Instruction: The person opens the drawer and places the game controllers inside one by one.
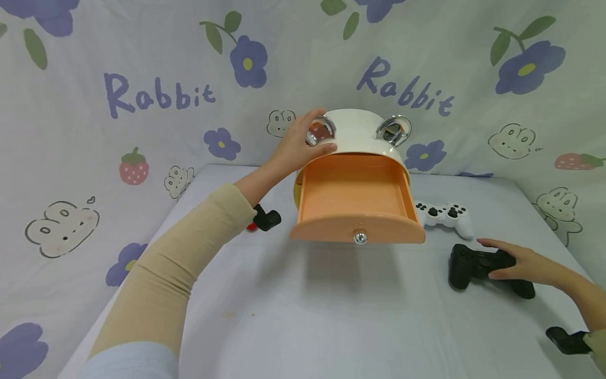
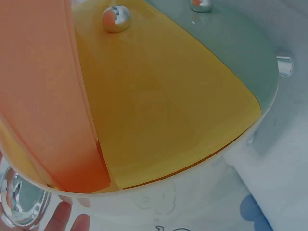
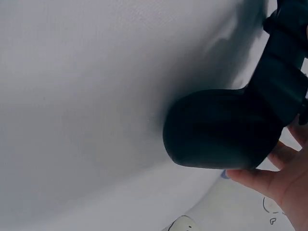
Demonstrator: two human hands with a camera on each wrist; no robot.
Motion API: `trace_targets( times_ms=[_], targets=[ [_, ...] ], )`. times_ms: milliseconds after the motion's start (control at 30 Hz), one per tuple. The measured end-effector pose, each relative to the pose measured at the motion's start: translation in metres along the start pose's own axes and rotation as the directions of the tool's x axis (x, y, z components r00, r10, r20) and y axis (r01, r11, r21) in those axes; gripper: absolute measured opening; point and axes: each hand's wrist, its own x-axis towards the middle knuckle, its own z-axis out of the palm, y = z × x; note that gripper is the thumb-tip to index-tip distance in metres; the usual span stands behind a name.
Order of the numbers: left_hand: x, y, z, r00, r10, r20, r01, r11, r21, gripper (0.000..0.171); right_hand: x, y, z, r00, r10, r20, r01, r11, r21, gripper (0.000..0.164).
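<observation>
A rounded white drawer box [image 1: 355, 129] with two chrome ring-shaped pieces on top stands in the middle of the head view. Its orange top drawer [image 1: 352, 184] is pulled out, and nothing lies in it. In the left wrist view a yellow drawer [image 2: 168, 106] and a green drawer [image 2: 240, 57] sit closed below it. My left hand [image 1: 298, 141] grips the box's top left, fingers around the left chrome ring and thumb at the shell's front rim. At the right, my right hand [image 1: 535, 264] holds a black game controller [image 1: 458, 266] by its right half, low over the table.
A white game controller [image 1: 447, 215] lies behind the open drawer's right side. A small red object [image 1: 252, 227] shows partly behind the left wrist's black camera mount [image 1: 268, 219]. A patterned cloth wall [image 1: 156, 47] closes off the back and sides of the white table [image 1: 331, 326].
</observation>
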Motion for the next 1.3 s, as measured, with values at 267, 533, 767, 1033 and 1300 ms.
trace_targets(
  times_ms=[267,533,767,1033,1300],
  targets=[
    [0.001,-0.001,0.001,1.0,0.015,-0.005,-0.015,1.0,0.004,0.075,0.004,0.01,0.01,0.998,-0.061,-0.011,0.06,0.998,-0.028,0.072],
    [0.001,0.0,0.002,1.0,0.023,0.002,-0.023,1.0,-0.007,0.074,0.009,0.013,0.014,0.999,-0.051,0.017,0.052,0.997,-0.056,0.07],
    [0.0,0.0,0.0,1.0,0.02,-0.005,-0.02,1.0,-0.007,0.075,0.013,0.019,0.012,0.987,-0.159,-0.022,0.155,0.978,-0.143,0.069],
    [0.0,0.0,0.0,1.0,0.015,0.004,-0.015,1.0,-0.002,0.075,0.013,0.006,0.005,0.995,-0.075,0.062,0.083,0.985,-0.148,0.069],
    [0.001,-0.002,0.001,1.0,0.022,-0.001,-0.022,1.0,0.0,0.075,0.015,-0.02,-0.021,0.998,-0.034,0.047,0.042,0.981,-0.187,0.069]
  ],
)
